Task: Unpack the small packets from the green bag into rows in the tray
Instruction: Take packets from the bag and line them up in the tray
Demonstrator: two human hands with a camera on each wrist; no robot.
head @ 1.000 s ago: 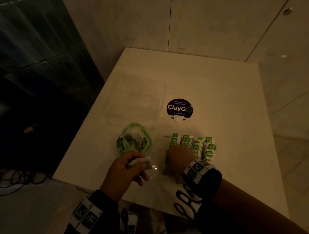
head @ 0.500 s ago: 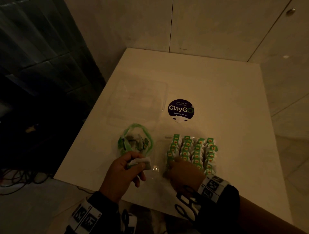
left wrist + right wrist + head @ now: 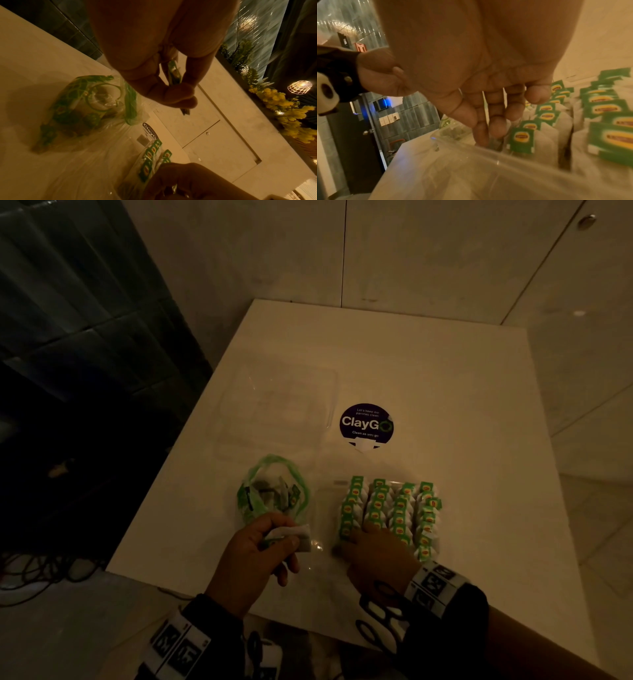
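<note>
The green bag [image 3: 274, 494] lies open on the white table with several packets inside; the left wrist view shows it too [image 3: 82, 108]. My left hand [image 3: 263, 546] hovers just in front of it and pinches a small packet [image 3: 291, 537] between thumb and fingers. A clear tray [image 3: 390, 508] to the right holds several rows of green-tagged tea packets [image 3: 380, 508]. My right hand [image 3: 370, 546] rests at the tray's near left corner, fingers straight and reaching down beside the nearest packets [image 3: 522, 139] inside the tray wall [image 3: 471, 151].
A clear lid or second tray [image 3: 277, 412] lies behind the bag. A round dark "ClayGo" sticker [image 3: 365, 424] is stuck on the table behind the tray. The table's left edge drops to a dark floor with cables [image 3: 41, 570]. Walls stand at the back.
My right hand has drawn back from over the rows to the tray's near left corner, uncovering the packets. The left hand still holds its packet in the same place.
</note>
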